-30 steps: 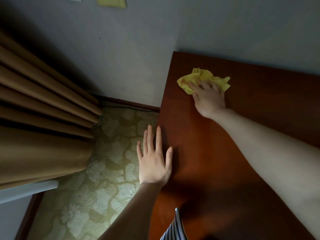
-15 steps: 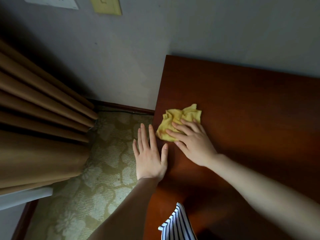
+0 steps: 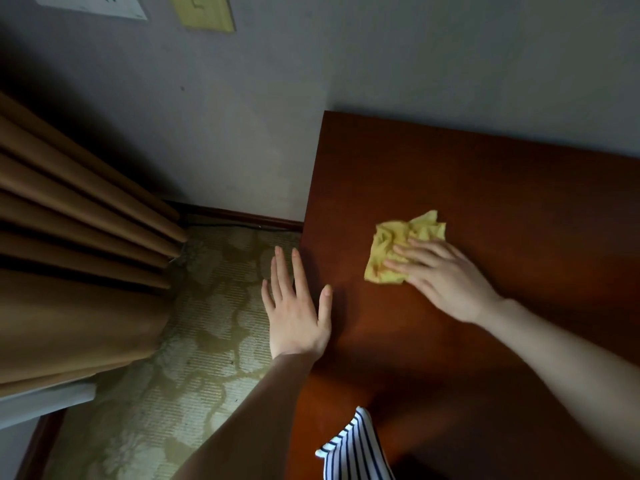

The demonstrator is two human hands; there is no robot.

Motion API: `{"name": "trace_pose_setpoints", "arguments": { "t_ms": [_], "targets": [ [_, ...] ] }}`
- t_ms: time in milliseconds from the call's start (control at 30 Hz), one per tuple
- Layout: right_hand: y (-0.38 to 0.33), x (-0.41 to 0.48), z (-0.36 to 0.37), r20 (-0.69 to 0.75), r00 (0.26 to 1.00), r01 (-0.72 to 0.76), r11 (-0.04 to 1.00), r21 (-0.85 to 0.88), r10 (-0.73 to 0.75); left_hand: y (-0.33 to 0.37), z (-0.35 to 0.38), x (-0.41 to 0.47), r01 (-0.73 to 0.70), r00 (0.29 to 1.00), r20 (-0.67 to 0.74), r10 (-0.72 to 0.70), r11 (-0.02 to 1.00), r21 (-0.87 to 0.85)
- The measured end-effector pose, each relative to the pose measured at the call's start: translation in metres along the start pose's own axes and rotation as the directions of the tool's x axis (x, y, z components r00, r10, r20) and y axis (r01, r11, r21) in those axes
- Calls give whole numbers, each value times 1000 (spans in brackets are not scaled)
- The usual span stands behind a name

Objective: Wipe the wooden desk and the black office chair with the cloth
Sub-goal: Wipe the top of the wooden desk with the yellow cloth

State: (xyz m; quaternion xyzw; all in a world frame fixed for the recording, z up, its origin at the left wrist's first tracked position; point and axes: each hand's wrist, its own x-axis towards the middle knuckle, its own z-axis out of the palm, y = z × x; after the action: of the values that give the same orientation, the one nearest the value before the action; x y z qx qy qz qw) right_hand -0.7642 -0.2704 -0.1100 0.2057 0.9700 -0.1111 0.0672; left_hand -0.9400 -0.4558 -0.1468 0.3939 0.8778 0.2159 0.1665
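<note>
Left hand (image 3: 296, 317) flat, fingers straight, braced at table (image 3: 485, 188) edge; beyond, right hand (image 3: 446, 278) pressing cloth (image 3: 398, 247) with spread fingers near left end; table wiping seemingly midway, chair out of view, presumably still undone.

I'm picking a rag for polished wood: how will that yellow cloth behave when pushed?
The yellow cloth looks crumpled and soft, so it will likely bunch rather than slide flat. The right hand presses it with straight fingers, which should drag it along the glossy wooden desk. Probably light.
</note>
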Motion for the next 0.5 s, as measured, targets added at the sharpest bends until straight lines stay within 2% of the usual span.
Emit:
{"name": "trace_pose_setpoints", "arguments": {
  "t_ms": [67, 133, 233, 400, 500],
  "targets": [
    [13, 19, -7, 48, 994, -99, 995, 15, 99, -1, -1, -1, -9, 1000, -21, 7, 997, -81],
    [26, 38, -15, 103, 982, -160, 987, 32, 156, -5, -3, -6, -13, 999, -52, 1, 969, -245],
    [41, 72, -26, 167, 963, -226, 972, 63, 213, -14, -4, -7, 61, 994, -51, -92, 899, -434],
    [43, 126, -37, 205, 913, -374, 925, 70, 353, -26, -4, -8, 131, 991, 69, -114, 925, -357],
    [24, 156, -34, 242, 847, -497, 866, 44, 474, -37, -6, -16, 191, 981, 88, -172, 926, -326]
  ]
}}
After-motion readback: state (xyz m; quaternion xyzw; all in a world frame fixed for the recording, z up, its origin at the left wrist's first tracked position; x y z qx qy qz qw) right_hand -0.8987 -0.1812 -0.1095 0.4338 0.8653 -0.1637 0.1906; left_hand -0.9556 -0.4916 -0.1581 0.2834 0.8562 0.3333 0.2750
